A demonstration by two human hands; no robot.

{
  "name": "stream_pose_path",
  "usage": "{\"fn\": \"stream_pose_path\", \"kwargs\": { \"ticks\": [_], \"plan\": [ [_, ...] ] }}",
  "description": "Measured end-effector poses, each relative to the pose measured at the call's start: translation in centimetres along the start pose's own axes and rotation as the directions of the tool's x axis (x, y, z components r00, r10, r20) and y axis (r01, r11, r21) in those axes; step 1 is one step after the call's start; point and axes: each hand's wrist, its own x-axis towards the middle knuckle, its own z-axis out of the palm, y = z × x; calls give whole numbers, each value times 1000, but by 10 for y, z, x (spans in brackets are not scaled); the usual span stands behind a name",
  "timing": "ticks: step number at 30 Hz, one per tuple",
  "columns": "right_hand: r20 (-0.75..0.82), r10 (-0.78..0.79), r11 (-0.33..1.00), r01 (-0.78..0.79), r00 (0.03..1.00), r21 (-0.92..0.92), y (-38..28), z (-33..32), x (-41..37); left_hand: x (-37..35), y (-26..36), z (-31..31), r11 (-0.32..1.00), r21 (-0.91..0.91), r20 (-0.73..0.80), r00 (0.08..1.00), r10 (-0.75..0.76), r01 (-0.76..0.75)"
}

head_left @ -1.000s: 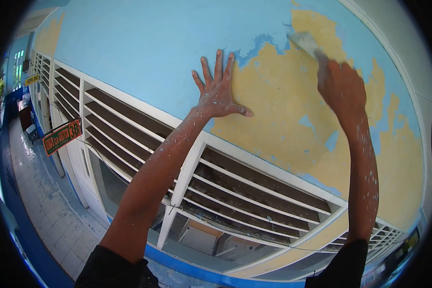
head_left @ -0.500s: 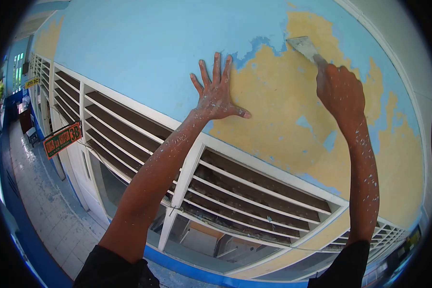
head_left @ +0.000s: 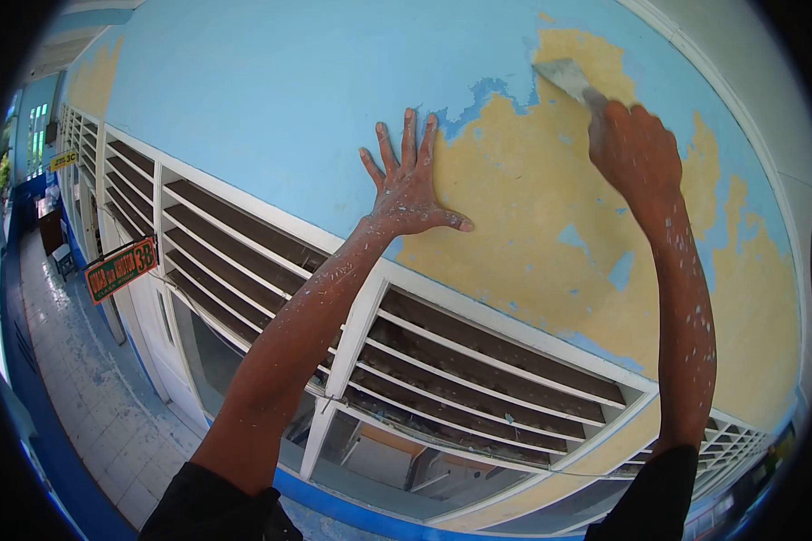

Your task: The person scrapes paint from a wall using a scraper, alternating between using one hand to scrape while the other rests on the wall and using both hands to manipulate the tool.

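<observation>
My right hand (head_left: pixel 636 149) is wrapped round the handle of a paint scraper (head_left: pixel 564 77). The wide blade lies against the wall, its edge at the border between light blue paint (head_left: pixel 316 81) and a bared yellow patch (head_left: pixel 523 189). My left hand (head_left: pixel 410 185) rests with fingers spread on the wall, over the left border of that patch. Small paint flecks dot both forearms. A strip of darker blue (head_left: pixel 485 95) shows along the patch's upper left edge, between my two hands.
Below the painted wall runs a white-framed row of louvred openings (head_left: pixel 487 361). A red and green class sign (head_left: pixel 122 270) juts out at the left. A tiled walkway (head_left: pixel 90 397) strewn with paint chips lies far below, with a chair (head_left: pixel 62 260) farther along.
The scraper blade has shifted slightly up and left along the paint border, with my right hand. My left hand stays spread on the wall; the view has tilted a little.
</observation>
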Motion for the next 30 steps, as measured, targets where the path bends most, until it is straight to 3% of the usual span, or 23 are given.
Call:
{"fn": "stream_pose_path", "kwargs": {
  "ticks": [4,13,16,19,23,26,30],
  "plan": [
    [-51,10,1000,-10,999,4,-2,5,54,-3,0,1,1000,-20,-4,1000,4,-4],
    [55,50,999,-51,997,18,-4,-7,17,0,-2,0,1000,-12,1,1000,7,-7],
    [-38,7,999,-6,999,41,-6,3,55,-2,0,0,1000,-17,7,1000,1,-1],
    [-35,-12,999,13,999,29,-4,5,51,-3,2,-5,1000,-18,27,1000,-7,7],
    [-45,-85,994,82,995,-66,-6,2,-39,-3,1,-2,1000,-16,15,1000,-15,15],
    [97,-30,998,36,995,-60,-16,-4,-65,-3,0,-1,1000,0,1,1000,5,-5],
    [-127,-117,993,116,985,-21,-14,5,-22,-2,-2,2,1000,7,-5,1000,8,-8]
  ]
}}
